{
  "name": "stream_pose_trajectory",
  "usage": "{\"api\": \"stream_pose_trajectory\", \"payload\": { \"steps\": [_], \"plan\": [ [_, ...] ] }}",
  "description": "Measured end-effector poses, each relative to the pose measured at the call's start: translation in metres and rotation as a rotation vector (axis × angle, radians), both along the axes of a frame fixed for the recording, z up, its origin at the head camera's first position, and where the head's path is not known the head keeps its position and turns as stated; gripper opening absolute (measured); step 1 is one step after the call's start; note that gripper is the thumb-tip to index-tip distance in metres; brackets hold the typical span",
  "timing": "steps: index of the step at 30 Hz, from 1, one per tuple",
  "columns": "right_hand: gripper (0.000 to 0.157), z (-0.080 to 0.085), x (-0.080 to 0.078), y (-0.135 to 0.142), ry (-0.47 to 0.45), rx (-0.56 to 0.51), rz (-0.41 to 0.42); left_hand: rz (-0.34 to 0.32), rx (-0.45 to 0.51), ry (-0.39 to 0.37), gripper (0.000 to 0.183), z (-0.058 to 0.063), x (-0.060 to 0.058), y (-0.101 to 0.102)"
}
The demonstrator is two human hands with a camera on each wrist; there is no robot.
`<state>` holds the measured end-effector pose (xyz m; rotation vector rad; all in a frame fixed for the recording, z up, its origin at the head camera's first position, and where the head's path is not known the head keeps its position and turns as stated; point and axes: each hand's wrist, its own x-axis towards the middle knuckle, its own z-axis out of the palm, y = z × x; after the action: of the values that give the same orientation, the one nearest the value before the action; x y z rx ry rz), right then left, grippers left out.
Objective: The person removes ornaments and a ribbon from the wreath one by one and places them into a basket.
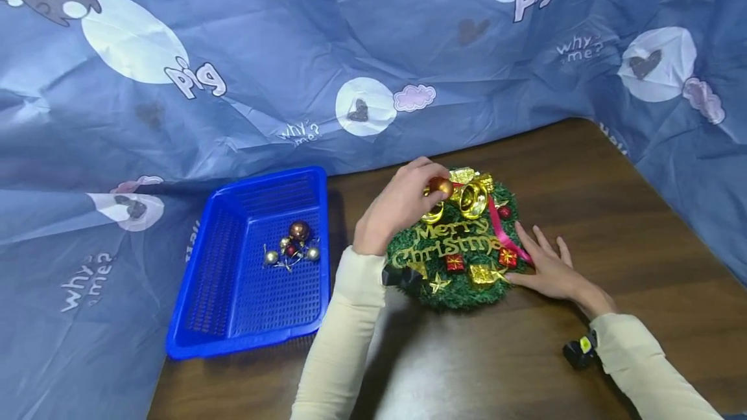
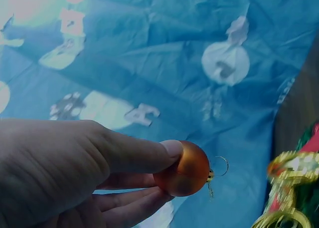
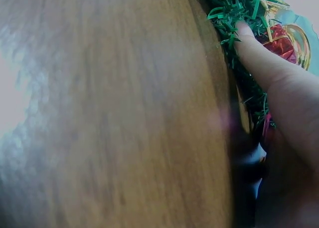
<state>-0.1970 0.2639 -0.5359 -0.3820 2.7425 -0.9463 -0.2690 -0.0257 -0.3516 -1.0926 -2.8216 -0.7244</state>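
Observation:
My left hand (image 1: pixel 403 196) pinches an orange bauble (image 2: pixel 187 170) between thumb and fingers; a thin gold hanging loop sticks out from its cap. In the head view that bauble overlaps the upper left of a green Christmas wreath (image 1: pixel 467 293), beside its gold bells (image 1: pixel 474 199). Gold "Merry Christmas" lettering (image 1: pixel 452 242), small red gift boxes (image 1: pixel 454 262) and a pink ribbon (image 1: pixel 502 229) decorate the wreath. At the wreath's right edge my right hand (image 1: pixel 548 268) has its fingers spread, its thumb touching the green tinsel in the right wrist view.
To the left stands a blue plastic basket (image 1: pixel 248 339) with a brown bauble (image 1: pixel 299 231) and several small gold and red baubles inside. The wooden table (image 1: pixel 630 245) is bordered at the back and sides by blue printed cloth (image 1: pixel 262 31).

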Motion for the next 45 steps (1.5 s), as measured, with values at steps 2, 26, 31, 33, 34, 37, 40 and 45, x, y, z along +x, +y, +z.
{"api": "stream_pose_trajectory", "payload": {
  "steps": [2,26,31,33,34,37,40,45],
  "plan": [
    [0.103,-0.001,0.0,0.001,0.001,-0.003,-0.003,0.022,0.015,0.003,0.026,0.001,0.0,-0.012],
    [0.103,-0.001,-0.003,-0.002,-0.008,0.01,0.011,0.351,0.203,-0.028,0.027,-0.014,-0.001,-0.132],
    [0.102,-0.001,-0.003,-0.002,-0.015,0.007,0.012,0.428,0.22,-0.057,0.027,-0.023,0.0,-0.156],
    [0.102,-0.001,-0.003,-0.002,-0.018,0.007,0.011,0.453,0.227,-0.063,0.028,-0.026,0.0,-0.166],
    [0.102,0.0,-0.004,-0.002,-0.019,0.006,0.011,0.464,0.227,-0.063,0.029,-0.027,0.0,-0.171],
    [0.102,0.0,-0.004,-0.002,-0.024,0.007,0.011,0.499,0.239,-0.079,0.031,-0.03,0.0,-0.183],
    [0.103,0.0,-0.004,-0.002,-0.028,0.01,0.013,0.535,0.242,-0.098,0.031,-0.036,0.0,-0.195],
    [0.102,0.0,-0.003,-0.003,-0.028,0.008,0.017,0.581,0.208,-0.102,0.031,-0.05,-0.003,-0.215]
  ]
}}
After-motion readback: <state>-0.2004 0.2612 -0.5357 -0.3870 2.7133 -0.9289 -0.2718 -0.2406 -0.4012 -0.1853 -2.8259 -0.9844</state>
